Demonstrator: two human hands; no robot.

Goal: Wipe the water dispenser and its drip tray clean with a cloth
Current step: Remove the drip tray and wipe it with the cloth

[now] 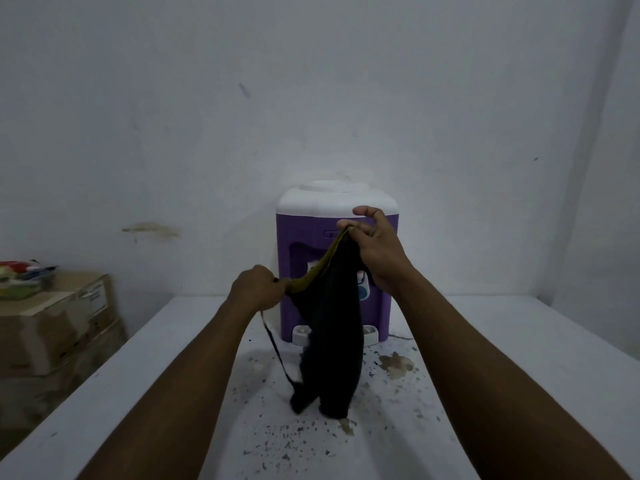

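Both arms extended; left hand (258, 287) fisted low, right hand (375, 252) pinching higher.

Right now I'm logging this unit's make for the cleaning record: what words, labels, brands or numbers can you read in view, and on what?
None can be read.
Water dispenser: a small mark on the purple front, too blurred to read.
Cardboard box: a pale label on its side, too small and dim to read.
Packets on top of the box: coloured print, illegible.
Cloth: no print visible.
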